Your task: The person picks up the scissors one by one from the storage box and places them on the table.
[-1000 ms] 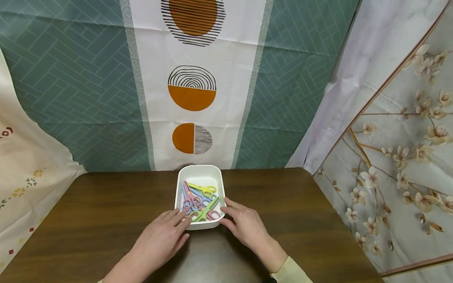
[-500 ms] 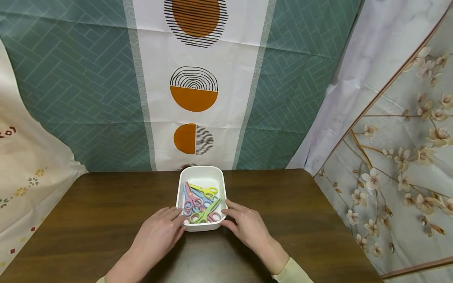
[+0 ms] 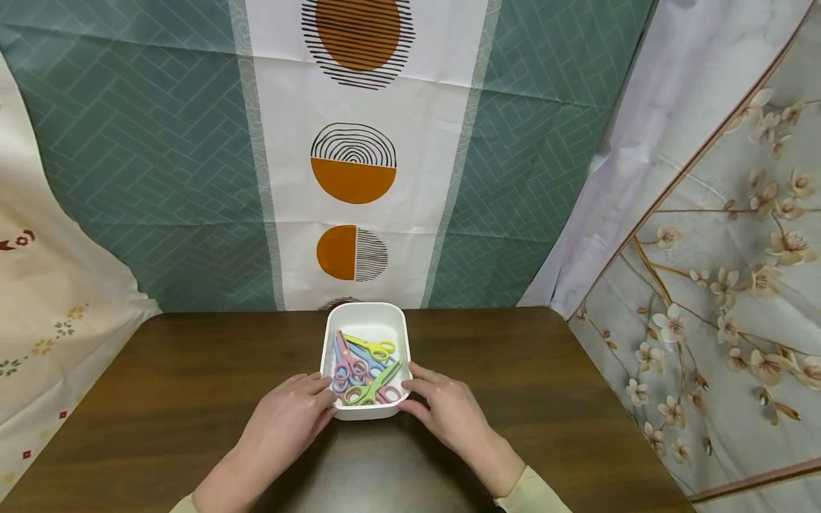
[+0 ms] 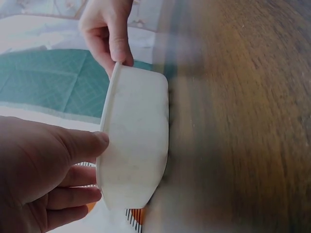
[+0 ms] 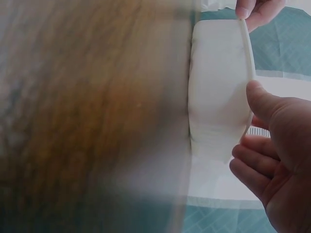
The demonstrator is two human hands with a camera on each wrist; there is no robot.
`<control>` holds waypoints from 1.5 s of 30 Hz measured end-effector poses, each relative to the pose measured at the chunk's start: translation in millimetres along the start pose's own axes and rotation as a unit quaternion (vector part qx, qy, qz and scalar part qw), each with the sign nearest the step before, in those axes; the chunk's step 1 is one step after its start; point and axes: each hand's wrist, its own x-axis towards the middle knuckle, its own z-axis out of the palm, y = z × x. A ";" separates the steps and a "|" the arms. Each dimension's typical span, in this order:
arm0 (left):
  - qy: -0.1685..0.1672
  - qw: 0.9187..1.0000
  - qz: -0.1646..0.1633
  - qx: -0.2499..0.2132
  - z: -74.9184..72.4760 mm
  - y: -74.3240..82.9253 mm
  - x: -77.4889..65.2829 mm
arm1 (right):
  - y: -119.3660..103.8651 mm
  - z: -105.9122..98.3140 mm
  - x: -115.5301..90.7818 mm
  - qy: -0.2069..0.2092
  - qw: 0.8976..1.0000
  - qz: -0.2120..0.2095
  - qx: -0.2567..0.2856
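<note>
A white plastic box [image 3: 367, 412], small and open-topped, stands on the dark table near its far edge. Several children's scissors lie in it: a yellow pair [image 3: 380, 349] at the back, a pink pair [image 3: 349, 365] on the left, a green pair [image 3: 372, 389] in front, with blue and more pink handles partly under them. My left hand [image 3: 286, 412] holds the near left corner, thumb on the front wall and fingers at the side. My right hand [image 3: 445, 407] grips the near right corner likewise. In both wrist views the box wall [image 4: 136, 126] shows between the two hands.
The brown wooden table [image 3: 212, 363] extends around the box. A green and white patterned cloth [image 3: 398, 206] hangs right behind its far edge. Floral cloths hang at the left [image 3: 58, 299] and right [image 3: 725, 299].
My left hand's fingers have drawn back left from over the box's near corner to its edge. The right hand keeps its place on the box. The head view has shifted slightly.
</note>
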 end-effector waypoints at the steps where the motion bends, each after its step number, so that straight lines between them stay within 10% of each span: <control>1: 0.003 1.000 0.002 0.000 1.3 -0.2 0.3 | -0.1 -0.4 0.1 -0.001 1.000 0.001 -0.002; 27: -0.010 1.000 -0.002 0.017 -6.0 3.9 -1.7 | -34.4 6.0 32.4 -0.004 0.997 -0.054 -0.058; 45: -0.005 1.000 0.008 0.022 -4.2 2.4 -2.1 | -44.3 15.3 75.8 -0.151 0.976 -0.085 -0.130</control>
